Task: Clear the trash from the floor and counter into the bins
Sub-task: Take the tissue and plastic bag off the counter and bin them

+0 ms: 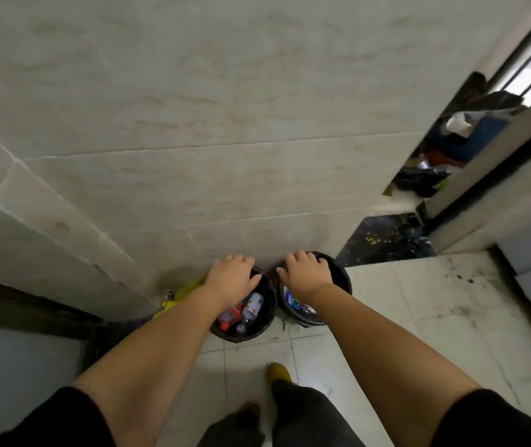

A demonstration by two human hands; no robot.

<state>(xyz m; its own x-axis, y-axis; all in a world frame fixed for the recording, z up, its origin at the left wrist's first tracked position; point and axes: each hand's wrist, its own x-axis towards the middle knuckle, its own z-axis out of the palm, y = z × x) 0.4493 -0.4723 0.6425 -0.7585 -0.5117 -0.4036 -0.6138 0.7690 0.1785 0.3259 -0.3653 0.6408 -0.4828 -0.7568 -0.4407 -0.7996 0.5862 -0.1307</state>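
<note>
Both hands (232, 277) (306, 272) over two bins (265, 321) (343, 279)

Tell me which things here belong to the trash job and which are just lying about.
Job:
- left bin, holding plastic bottles
- right bin, with trash inside
- left hand and right hand, each over a bin's far rim
- yellow litter on the floor by the wall

Lying about:
- clutter pile beyond the doorway
- tiled wall
</note>
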